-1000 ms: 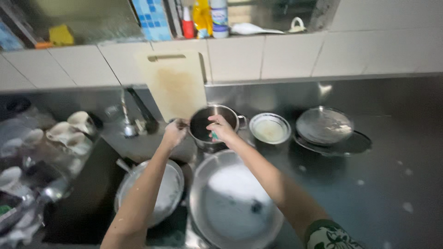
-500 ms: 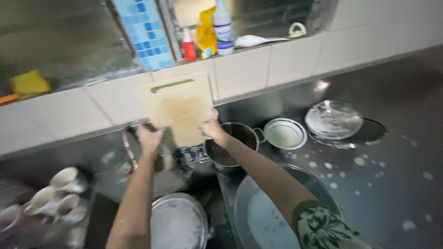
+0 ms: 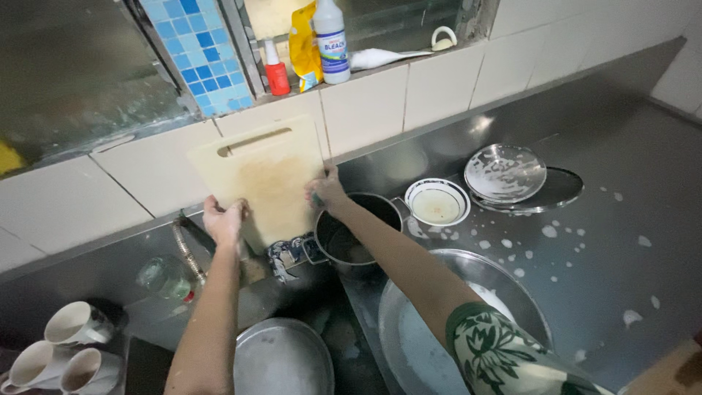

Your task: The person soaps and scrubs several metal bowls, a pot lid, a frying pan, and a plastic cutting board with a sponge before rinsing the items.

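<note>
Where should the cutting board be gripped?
By its two long side edges, as the left hand and right hand grip it. The board leans upright against the tiled wall, so only the edges are easy to reach from the front.

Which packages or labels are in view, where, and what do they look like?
White plastic bottle: on the window ledge, upright, blue-and-white label.
Yellow pouch: same ledge, left of the white bottle and touching it, soft and crumpled.
Small red bottle: left of the pouch, white nozzle top, no label visible.
No signs or screens.
</note>
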